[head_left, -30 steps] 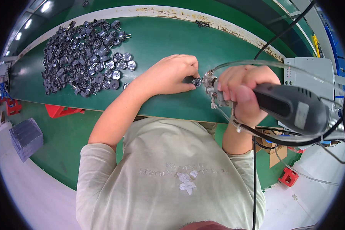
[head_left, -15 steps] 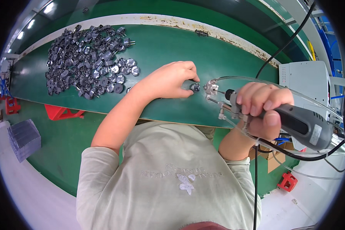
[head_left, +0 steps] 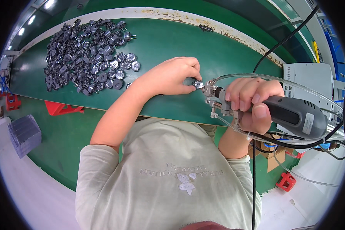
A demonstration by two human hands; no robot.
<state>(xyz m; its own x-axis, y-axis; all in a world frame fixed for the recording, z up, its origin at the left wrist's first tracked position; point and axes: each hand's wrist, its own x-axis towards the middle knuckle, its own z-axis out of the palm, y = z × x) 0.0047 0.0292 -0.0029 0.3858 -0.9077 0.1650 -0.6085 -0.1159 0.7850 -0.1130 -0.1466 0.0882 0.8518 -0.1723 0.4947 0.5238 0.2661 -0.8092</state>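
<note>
Between the thumb and fingertips of my left hand (head_left: pixel 180 74), which is closed, sits a small dark plug-like part (head_left: pixel 197 84) with a shiny, clear-looking face, low over the green worktop (head_left: pixel 172 42). My right hand (head_left: pixel 253 97) is wrapped round the grey and black body of an electric screwdriver (head_left: pixel 299 117), which lies nearly level and points left. Its metal nose (head_left: pixel 209 89), fitted with a clear hose (head_left: pixel 253 76), is right beside the part. Whether the bit touches the part I cannot make out.
A heap of similar dark plug-like parts (head_left: pixel 86 53), some with pins, covers the worktop's left side. A grey-white machine box (head_left: pixel 308 82) stands at the right. Black cables (head_left: pixel 280 48) hang near the screwdriver. A raised white, rusty rail (head_left: pixel 153 13) bounds the far edge.
The screwdriver has moved left in my right hand, and its nose has closed the gap to the part. My left hand has shifted slightly, still pinching the part.
</note>
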